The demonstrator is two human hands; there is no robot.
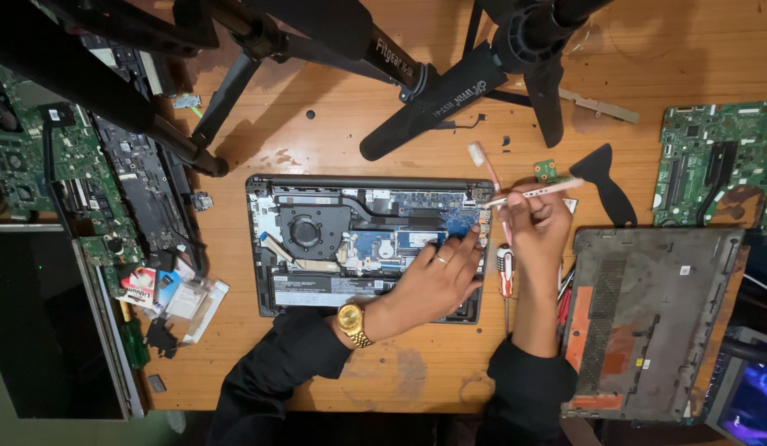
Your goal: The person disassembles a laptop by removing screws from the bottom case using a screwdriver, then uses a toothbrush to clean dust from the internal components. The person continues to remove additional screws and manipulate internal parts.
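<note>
Resting on the opened laptop (350,244), the left hand (437,277) lies flat, its fingers stretched and loose, holding nothing — only the fingertips press the blue circuit board near the right edge. This laptop sits in the middle of the wooden table (317,124) like a shallow tray; inside are a round black fan, a dark curved heat pipe and a long flat battery. The right hand (539,225) has its fingers closed around a thin pale tool (536,192), the tip pointing at the board's upper right corner. Just beside lies a red-handled screwdriver (505,271), and further right the removed bottom cover (648,314) — grey, dusty, with orange patches.
</note>
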